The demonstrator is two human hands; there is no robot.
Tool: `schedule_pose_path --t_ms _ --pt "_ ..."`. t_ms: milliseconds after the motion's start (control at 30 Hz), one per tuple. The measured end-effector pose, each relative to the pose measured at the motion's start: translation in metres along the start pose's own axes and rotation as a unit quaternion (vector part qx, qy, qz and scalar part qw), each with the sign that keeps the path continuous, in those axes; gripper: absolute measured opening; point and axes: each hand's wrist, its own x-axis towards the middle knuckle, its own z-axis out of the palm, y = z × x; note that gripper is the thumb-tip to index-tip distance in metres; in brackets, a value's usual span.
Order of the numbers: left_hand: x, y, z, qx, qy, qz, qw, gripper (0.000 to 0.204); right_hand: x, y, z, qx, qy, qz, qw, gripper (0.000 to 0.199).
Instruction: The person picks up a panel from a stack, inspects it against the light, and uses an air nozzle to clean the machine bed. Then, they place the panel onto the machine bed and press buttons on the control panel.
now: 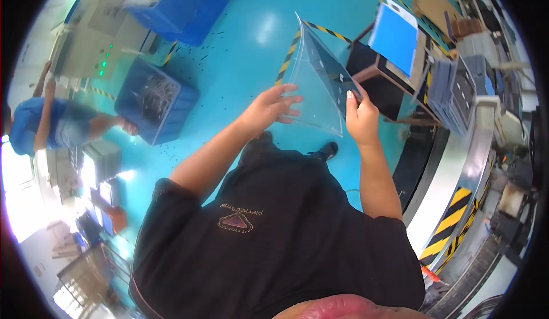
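A thin dark panel with small pale marks [327,67] is tilted up in front of me, with a clear plastic sheet [311,104] spreading from it on the left like an open fold. My right hand [361,116] is closed on the panel's right edge, thumb on the near face. At the clear sheet's left edge is my left hand [271,108], its fingers stretched out and spread. Those fingers overlap the sheet; whether they press on it is hard to see, and the thumb is hidden.
To the right stand a dark bench [377,70] bearing a blue sheet [394,36], a stack of grey panels [449,93] and a machine edge with black-and-yellow stripes [446,224]. Blue bins [186,102] stand left, near a person in blue [54,122]. Dark bits litter the turquoise floor [246,50].
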Motion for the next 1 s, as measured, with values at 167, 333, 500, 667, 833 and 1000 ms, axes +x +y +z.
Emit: schedule_pose_path --t_ms 167,333,500,667,833,1000 --pt "-0.040 -0.037 -0.125 0.013 0.161 -0.062 0.985 0.044 0.063 0.026 0.035 -0.217 0.032 0.056 0.974 0.044" --pt "-0.176 -0.111 -0.243 -0.205 0.413 0.022 0.887 0.045 0.094 0.119 -0.053 -0.001 0.208 0.221 0.953 0.028" --pt "-0.189 -0.141 -0.351 -0.239 0.540 0.117 0.799 0.044 0.046 0.079 -0.096 0.225 0.193 0.176 0.939 0.025" --pt "-0.325 -0.176 -0.554 0.147 0.749 -0.013 0.646 0.064 0.002 0.076 -0.064 0.335 0.113 0.299 0.887 0.014" --pt "-0.105 -0.242 -0.447 -0.033 0.341 -0.047 0.938 0.049 -0.022 0.018 -0.055 0.417 0.190 0.218 0.862 0.021" --pt "0.021 -0.209 -0.270 0.217 0.042 -0.209 0.953 0.056 -0.039 -0.019 -0.049 0.483 0.215 0.208 0.823 0.039"
